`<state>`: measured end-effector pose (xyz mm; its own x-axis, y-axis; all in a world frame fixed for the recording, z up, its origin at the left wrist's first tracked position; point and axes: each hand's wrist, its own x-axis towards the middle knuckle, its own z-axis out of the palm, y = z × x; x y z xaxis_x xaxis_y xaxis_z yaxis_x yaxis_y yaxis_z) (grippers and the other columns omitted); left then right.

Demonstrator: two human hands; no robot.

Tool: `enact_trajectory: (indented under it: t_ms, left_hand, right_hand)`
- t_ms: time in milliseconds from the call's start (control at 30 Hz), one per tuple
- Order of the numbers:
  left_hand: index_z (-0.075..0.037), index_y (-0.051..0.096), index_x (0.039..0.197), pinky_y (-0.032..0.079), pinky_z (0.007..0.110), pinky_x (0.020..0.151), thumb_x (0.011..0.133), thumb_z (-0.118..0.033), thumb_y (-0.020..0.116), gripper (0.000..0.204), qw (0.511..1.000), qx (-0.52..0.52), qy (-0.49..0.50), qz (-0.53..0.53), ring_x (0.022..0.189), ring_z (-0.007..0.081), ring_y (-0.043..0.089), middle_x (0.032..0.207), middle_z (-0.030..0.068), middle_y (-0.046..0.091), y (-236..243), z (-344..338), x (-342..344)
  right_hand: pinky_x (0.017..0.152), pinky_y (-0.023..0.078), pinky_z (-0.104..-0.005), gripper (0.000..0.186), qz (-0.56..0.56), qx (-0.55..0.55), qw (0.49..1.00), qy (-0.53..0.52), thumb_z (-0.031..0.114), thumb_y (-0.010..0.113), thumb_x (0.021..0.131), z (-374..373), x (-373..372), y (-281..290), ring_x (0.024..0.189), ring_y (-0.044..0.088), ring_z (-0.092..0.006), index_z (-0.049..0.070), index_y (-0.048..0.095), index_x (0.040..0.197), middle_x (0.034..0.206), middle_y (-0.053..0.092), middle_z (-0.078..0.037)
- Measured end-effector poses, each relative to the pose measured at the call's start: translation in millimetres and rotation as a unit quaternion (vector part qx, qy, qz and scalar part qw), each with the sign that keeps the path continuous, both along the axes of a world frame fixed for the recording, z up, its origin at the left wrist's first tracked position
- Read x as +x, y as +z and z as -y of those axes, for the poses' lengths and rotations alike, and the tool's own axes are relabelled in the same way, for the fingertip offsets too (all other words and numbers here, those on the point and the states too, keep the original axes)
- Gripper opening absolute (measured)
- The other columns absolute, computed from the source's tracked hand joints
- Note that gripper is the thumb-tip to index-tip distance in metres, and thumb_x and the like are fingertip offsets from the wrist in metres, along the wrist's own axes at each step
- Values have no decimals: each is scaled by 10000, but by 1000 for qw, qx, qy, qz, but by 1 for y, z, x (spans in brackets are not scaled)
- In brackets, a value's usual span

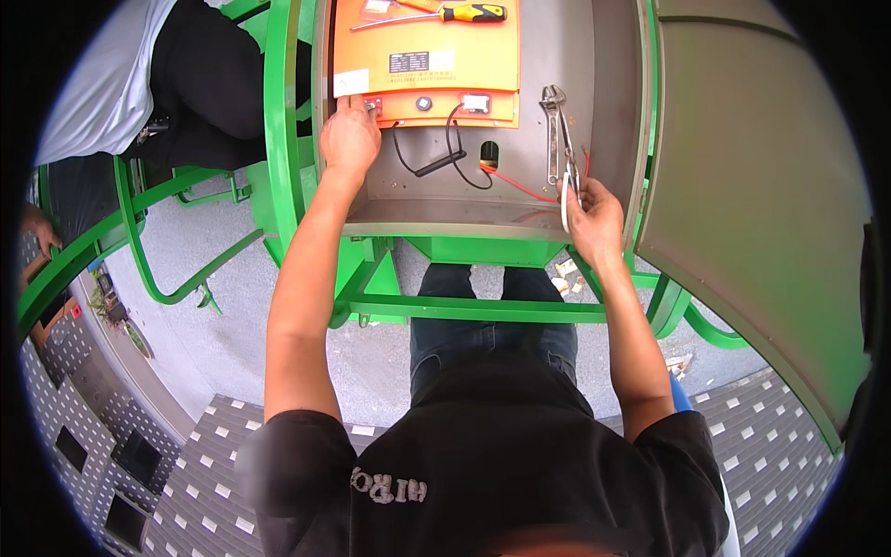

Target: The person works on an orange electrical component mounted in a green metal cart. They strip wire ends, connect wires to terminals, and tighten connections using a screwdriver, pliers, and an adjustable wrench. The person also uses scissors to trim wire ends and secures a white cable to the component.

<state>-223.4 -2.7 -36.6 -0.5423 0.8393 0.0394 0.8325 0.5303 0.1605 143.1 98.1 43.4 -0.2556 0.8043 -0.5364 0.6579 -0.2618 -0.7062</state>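
An orange box, perhaps a battery pack, lies in a grey metal compartment. My left hand reaches to its front left corner, fingers closed at a small fitting by a white tag; what they hold is mostly hidden. My right hand is closed around the handles of pliers, which point away from me at the compartment's right side. An adjustable wrench lies alongside the pliers. A red wire runs from a floor hole toward my right hand.
A yellow-and-black screwdriver rests on the orange box. A black cable loops from the box's front. Green frame bars cross before me; an open metal lid stands at right. A person in black trousers sits at left.
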Motion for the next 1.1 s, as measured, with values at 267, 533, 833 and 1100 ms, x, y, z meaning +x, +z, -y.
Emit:
enact_trajectory:
  t_ms: [267, 533, 833, 1100]
  left_hand:
    - [-50, 685, 1070, 564, 470, 821, 985, -177, 504, 237, 962, -232, -101, -100, 887, 336, 727, 1004, 154, 730, -8, -22, -14]
    - [-88, 723, 914, 567, 431, 782, 902, -135, 544, 185, 962, -230, -106, -98, 836, 298, 749, 860, 126, 759, -7, -26, -13]
    - [-35, 699, 998, 598, 491, 759, 961, -182, 521, 235, 962, -221, -143, -66, 834, 388, 732, 903, 210, 743, -11, -23, -29]
    - [-39, 724, 1039, 578, 500, 836, 996, -261, 536, 294, 976, -215, 37, 18, 924, 377, 738, 953, 219, 753, 14, -22, -4]
  right_hand:
    - [777, 538, -510, 260, 111, 282, 929, 211, 249, 710, 919, -88, -47, 0, 858, 684, -410, -4, 698, 977, 916, 687, -207]
    - [879, 559, -451, 219, 53, 435, 782, 444, 194, 674, 908, -126, -187, -57, 973, 694, -350, 2, 692, 1010, 1002, 682, -193]
    - [806, 556, -450, 173, -7, 490, 785, 378, 167, 649, 925, -143, -187, -54, 866, 693, -351, 7, 692, 974, 882, 702, -205]
    - [984, 538, -461, 459, 328, 31, 926, 183, 412, 738, 893, -116, -49, -175, 1180, 664, -384, 14, 727, 1123, 1200, 715, -225]
